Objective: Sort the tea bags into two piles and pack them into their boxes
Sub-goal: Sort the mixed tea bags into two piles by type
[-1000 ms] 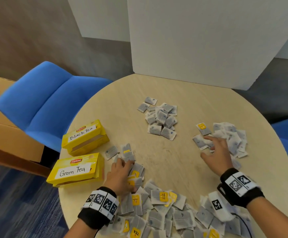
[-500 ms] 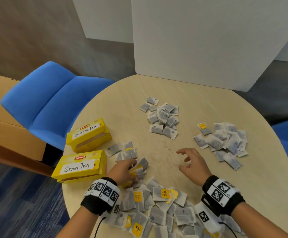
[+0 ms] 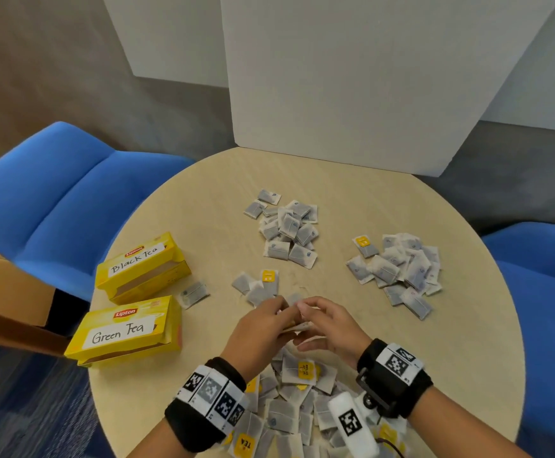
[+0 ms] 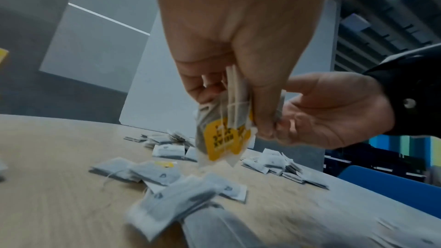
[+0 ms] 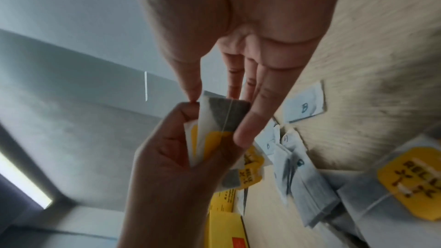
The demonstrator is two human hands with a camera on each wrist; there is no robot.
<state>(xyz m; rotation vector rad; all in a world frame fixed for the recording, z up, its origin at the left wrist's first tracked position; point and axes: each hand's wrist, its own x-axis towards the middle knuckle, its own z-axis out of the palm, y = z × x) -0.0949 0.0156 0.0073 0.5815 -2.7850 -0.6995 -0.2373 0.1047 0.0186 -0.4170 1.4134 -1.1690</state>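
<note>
Hands together, pinching tea bags

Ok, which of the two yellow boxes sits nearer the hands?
The Green Tea box, at the table's left edge. The Black Tea box lies behind it, farther from both the left hand and the right hand.

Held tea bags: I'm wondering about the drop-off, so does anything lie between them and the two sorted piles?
Nothing visible does: bare table separates the held tea bags from both sorted piles.
</note>
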